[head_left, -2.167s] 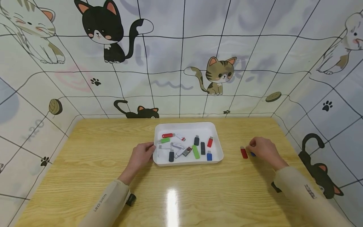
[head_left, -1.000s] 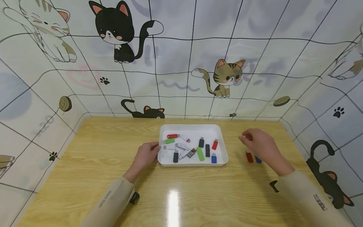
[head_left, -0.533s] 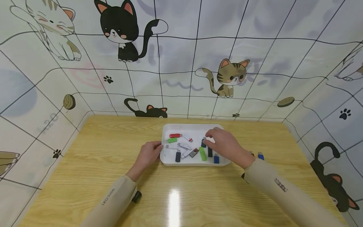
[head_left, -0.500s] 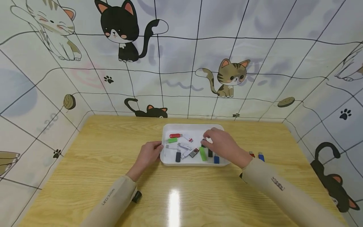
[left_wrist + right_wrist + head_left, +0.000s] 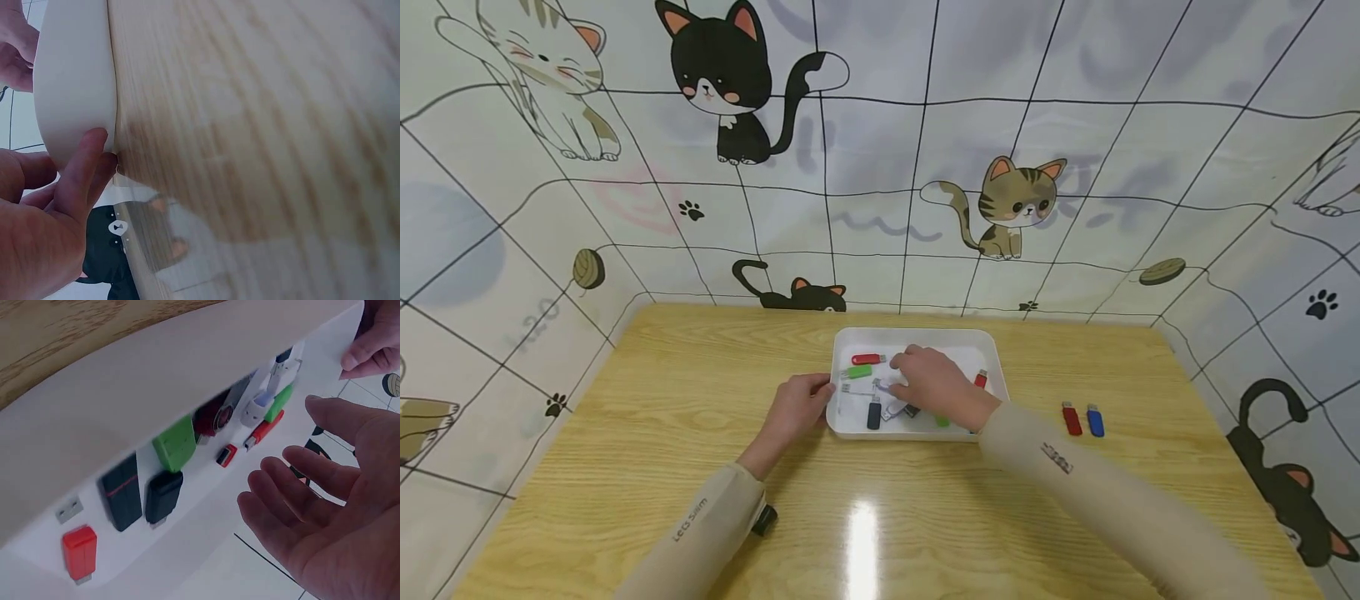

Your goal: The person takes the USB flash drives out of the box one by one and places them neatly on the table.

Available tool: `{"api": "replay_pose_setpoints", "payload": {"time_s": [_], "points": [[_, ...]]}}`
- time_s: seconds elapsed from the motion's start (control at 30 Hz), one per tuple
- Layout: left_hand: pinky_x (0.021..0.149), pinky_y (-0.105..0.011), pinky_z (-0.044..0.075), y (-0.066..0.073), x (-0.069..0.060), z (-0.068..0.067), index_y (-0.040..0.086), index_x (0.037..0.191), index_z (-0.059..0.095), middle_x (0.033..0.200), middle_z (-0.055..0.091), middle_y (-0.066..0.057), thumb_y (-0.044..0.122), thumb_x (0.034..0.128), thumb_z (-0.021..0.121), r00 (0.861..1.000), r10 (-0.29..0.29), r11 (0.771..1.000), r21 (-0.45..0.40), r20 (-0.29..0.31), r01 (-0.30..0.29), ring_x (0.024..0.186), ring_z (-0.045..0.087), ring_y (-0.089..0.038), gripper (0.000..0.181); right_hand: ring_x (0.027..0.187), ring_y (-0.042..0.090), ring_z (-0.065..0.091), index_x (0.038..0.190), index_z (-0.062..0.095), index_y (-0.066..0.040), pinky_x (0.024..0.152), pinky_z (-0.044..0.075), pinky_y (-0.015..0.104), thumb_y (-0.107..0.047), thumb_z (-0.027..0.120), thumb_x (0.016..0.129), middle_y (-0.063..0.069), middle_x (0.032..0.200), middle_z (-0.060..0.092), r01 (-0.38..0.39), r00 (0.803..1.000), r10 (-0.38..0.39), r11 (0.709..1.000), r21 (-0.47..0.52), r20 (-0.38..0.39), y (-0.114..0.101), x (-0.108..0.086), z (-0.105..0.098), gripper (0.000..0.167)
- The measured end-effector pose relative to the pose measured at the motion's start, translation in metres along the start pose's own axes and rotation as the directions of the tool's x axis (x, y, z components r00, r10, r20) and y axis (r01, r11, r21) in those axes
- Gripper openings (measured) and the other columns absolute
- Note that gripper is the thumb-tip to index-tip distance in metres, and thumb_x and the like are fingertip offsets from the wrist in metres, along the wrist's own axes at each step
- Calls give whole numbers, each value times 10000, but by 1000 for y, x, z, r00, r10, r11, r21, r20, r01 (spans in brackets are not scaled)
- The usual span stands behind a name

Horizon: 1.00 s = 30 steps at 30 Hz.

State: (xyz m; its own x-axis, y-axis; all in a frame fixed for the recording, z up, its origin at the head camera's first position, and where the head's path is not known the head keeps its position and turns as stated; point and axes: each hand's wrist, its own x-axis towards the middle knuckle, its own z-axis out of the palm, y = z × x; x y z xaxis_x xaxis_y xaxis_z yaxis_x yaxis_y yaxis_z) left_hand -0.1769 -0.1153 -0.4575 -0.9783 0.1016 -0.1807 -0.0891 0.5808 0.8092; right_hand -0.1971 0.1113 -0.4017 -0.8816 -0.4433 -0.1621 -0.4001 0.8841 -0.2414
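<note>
A white tray (image 5: 917,335) holds several USB sticks. My left hand (image 5: 793,407) grips its left end, thumb and fingers at the rim in the left wrist view. Over the tray's middle hovers my right hand (image 5: 936,383), fingers loosely bent and holding nothing; it hides some sticks. Around it lie a red stick (image 5: 868,359), a green one (image 5: 859,372) and a black one (image 5: 874,414). The right wrist view shows another green stick (image 5: 176,445), a black one with a red line (image 5: 122,492), a plain black one (image 5: 164,497) and a red one (image 5: 80,551).
On the wooden table (image 5: 737,333), right of the tray, a dark red USB stick (image 5: 1072,420) and a blue USB stick (image 5: 1096,421) lie side by side. A cat-patterned sheet (image 5: 880,167) stands along the back and both sides.
My right hand has left the blue USB stick on the table and moved left, over the tray to its middle. The left hand keeps its hold; the head view has shifted slightly.
</note>
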Motion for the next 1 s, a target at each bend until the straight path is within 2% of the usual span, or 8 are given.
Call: {"api": "replay_pose_setpoints", "payload": {"time_s": [0.37,0.6,1.0], "points": [[687,-300,615,1,-1,-1,-51,1409,597,1228,705,-182,119,1072,566,1000,0,1000,4,6,0,857,672,-191,379,898,181,582,1288,699,-34,912,550,384,-266,716,998,100,1166,689,-24,999,22,999,25,47,-4,19,14,372],[684,-302,614,1,-2,-2,-51,1407,599,1214,710,-175,113,1073,561,1000,7,1000,4,9,-7,852,671,-189,374,789,161,539,1155,740,-57,717,482,305,-236,704,1007,14,924,636,-32,998,30,999,24,62,-6,23,21,235],[693,-295,615,-1,-1,-1,-54,1417,588,1235,705,-180,125,1074,563,1000,-2,1000,-12,4,2,878,684,-187,387,833,167,545,1172,737,-71,762,487,307,-204,711,1000,7,961,654,-29,999,28,999,28,45,-7,25,28,219]]}}
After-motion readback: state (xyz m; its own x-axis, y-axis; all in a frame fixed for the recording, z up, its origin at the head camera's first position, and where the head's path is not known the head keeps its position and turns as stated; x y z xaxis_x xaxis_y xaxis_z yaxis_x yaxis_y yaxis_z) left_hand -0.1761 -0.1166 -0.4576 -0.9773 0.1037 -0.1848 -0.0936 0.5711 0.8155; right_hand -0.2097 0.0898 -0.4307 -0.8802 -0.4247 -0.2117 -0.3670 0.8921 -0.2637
